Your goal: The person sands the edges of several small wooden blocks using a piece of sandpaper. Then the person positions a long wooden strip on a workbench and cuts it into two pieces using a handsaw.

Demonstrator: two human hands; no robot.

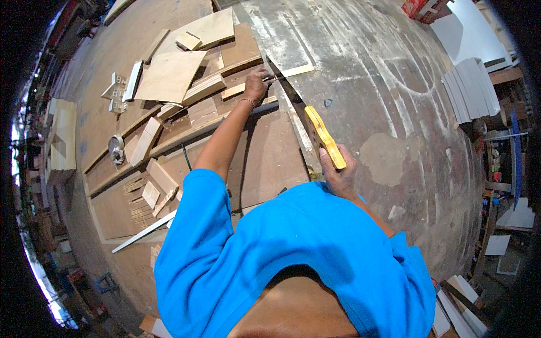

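Observation:
My right hand (342, 173) is wrapped round the yellow handle of a handsaw (319, 130). The dark blade runs away from me, up and to the left, past the table's edge. Across the blade's far part lies a narrow pale wood strip (298, 71), which sticks out beyond the edge. My left hand (257, 85) presses on this strip just left of the blade, with fingers closed around it. Whether the teeth have cut into the wood is too small to tell.
The brown worktable (270, 146) holds plywood pieces (170, 76), wood blocks (147, 138), a roll of tape (116, 147) and a white strip (143, 231). White panels (470, 90) stand at the right. Stacked boards (62, 135) are at the far left. The floor (360, 101) is stained.

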